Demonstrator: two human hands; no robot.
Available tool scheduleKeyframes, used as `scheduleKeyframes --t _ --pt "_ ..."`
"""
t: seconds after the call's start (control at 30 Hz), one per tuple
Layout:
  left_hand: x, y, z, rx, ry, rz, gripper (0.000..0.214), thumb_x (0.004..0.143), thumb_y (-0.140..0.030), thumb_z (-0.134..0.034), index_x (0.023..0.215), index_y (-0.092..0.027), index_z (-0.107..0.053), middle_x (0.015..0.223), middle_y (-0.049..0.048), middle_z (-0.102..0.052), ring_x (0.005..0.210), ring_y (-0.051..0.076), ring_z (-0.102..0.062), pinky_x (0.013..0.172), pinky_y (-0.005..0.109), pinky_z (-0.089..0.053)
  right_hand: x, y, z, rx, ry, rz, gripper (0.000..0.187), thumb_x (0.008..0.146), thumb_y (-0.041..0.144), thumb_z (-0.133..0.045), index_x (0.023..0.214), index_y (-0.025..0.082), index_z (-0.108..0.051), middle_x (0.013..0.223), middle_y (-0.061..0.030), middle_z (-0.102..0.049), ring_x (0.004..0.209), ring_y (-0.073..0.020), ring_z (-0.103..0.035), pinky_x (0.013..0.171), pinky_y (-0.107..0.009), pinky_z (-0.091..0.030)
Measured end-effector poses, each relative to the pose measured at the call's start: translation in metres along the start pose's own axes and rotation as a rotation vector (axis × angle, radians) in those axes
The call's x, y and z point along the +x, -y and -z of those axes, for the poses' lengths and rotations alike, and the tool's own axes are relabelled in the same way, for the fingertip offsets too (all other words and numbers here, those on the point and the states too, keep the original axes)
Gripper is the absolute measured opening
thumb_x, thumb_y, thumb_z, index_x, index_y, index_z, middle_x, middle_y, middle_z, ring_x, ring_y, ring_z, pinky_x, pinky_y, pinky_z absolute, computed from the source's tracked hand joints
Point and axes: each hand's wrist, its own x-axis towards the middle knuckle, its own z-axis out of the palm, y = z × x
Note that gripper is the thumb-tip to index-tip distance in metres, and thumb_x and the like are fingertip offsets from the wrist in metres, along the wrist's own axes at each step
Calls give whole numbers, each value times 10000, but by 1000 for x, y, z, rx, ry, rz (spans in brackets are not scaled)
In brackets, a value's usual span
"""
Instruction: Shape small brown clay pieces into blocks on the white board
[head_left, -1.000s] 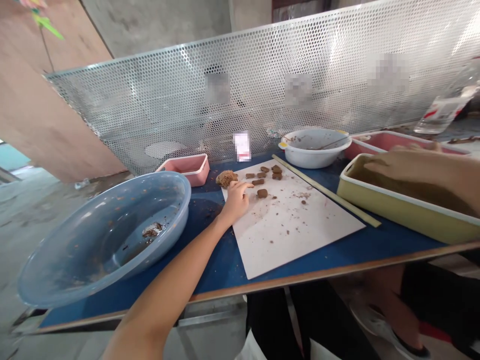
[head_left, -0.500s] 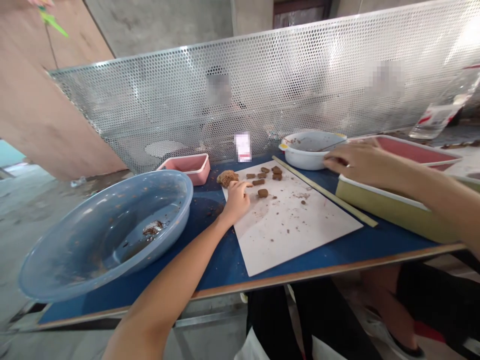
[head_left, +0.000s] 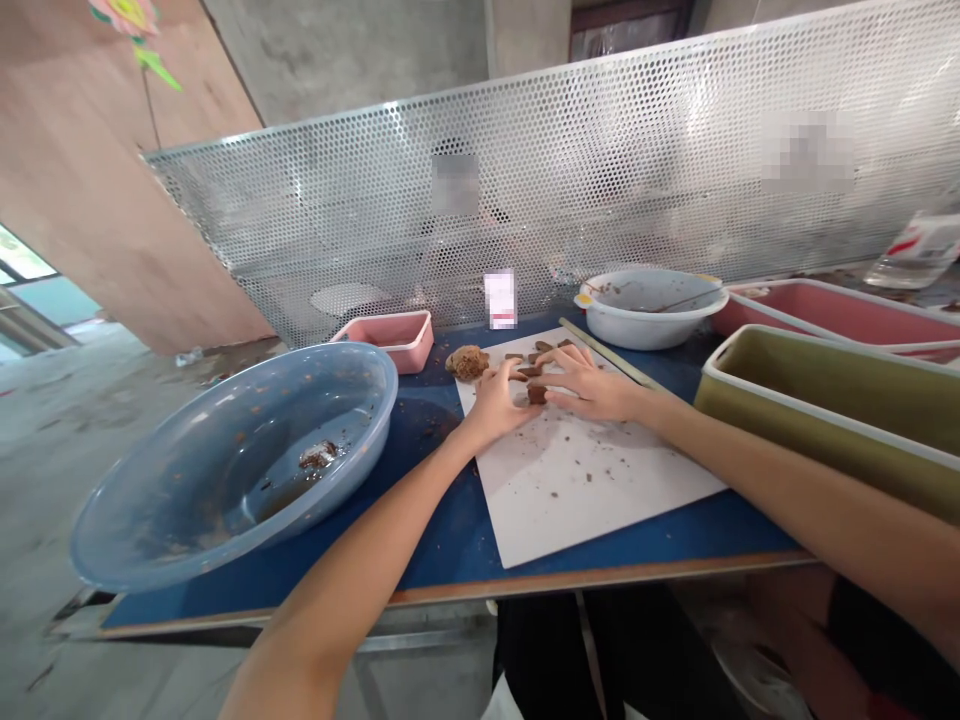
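On the white board [head_left: 555,500], several small brown clay-like pieces lie in a loose group near the far end. My left hand [head_left: 499,402] rests beside them, its thumb and fingers apart around the near side of one brown block [head_left: 536,394]. From the right, my right hand [head_left: 592,388] reaches over the group with its fingers spread, fingertips close to or touching that block. It partly hides the pieces behind it. Just beyond my left hand sits a rough brown lump [head_left: 466,362]. Dark crumbs are scattered over the board.
A large blue basin [head_left: 150,480] with murky water and a lump stands at left. A small pink tray [head_left: 420,347] is behind it. At right are a white bowl [head_left: 645,325], a long pale stick [head_left: 619,362], a green box [head_left: 825,400] and a pink box [head_left: 847,310]. A perforated metal screen [head_left: 360,220] borders the table.
My right hand has come in from beside the white bowl and over the brown pieces. My left hand has shifted slightly right, nearer the block. The view has turned a little left.
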Motion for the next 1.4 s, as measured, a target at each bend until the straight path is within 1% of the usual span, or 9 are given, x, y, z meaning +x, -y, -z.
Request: scheduleKeyframes --t 0.1,0.23,0.33,0.6,0.8,0.97,1.07,1.23,1.4 --pt "4 -5 -5 16 -6 4 852 771 -339 -989 1502 -223 -567 1317 158 -813 1386 445 -646 1223 667 -428 -2 5 0 14 20 17 604 1189 622 -272 1470 361 -740 1557 -139 -573 1430 -402 -506 1166 -646 -438" --pt "7 -6 -7 -24 -14 -19 733 834 -212 -915 1483 -236 -577 1253 142 -840 1356 406 -715 1205 644 -468 -1 7 -4 16 36 48 620 1192 632 -272 1537 352 -703 1593 -143 -553 1462 -403 -479 1183 -664 -424" --pt "8 -6 -7 -64 -21 -19 736 826 -146 -897 1480 -224 -567 1238 141 -851 1309 382 -762 1211 630 -479 0 8 -6 8 41 45 623 1192 638 -283 1560 338 -687 1616 -149 -537 1463 -407 -479 1179 -664 -427" --pt "9 -4 -7 -43 -4 -28 733 840 -149 -884 1499 -203 -569 1228 147 -852 1295 390 -758 1208 644 -477 -1 10 -3 1 56 55 607 1194 620 -285 1521 336 -710 1601 -147 -541 1434 -400 -496 1163 -644 -443" --pt "9 -2 -9 15 -21 -29 725 843 -173 -892 1498 -222 -585 1204 124 -858 1353 420 -687 1209 669 -450 0 4 -7 -21 31 35 598 1192 600 -302 1582 340 -673 1624 -155 -523 1470 -416 -462 1188 -674 -415" --pt "8 0 -9 17 -23 -50 733 846 -173 -883 1513 -231 -584 1196 124 -850 1336 415 -685 1193 657 -467 1 5 -11 1 65 41 606 1193 614 -276 1484 350 -738 1581 -145 -538 1413 -400 -497 1163 -654 -439" --pt "8 1 -9 21 -21 -53 734 844 -149 -859 1518 -229 -580 1223 125 -848 1352 418 -671 1197 653 -464 3 6 -13 -24 61 19 639 1187 635 -267 1485 327 -741 1570 -169 -541 1409 -422 -490 1148 -673 -441" --pt "8 -1 -7 5 -21 -58 689 891 -264 -888 1507 -228 -581 1224 133 -846 1339 406 -676 1214 649 -450 2 5 -11 -35 11 3 628 1193 613 -259 1520 332 -716 1567 -171 -528 1435 -417 -469 1172 -671 -428" --pt "8 -4 -6 15 -8 -46 731 862 -176 -891 1516 -205 -567 1206 130 -847 1346 394 -672 1212 616 -451 2 6 -10 -22 59 37 613 1191 630 -287 1470 335 -746 1576 -154 -539 1432 -411 -482 1155 -672 -449"
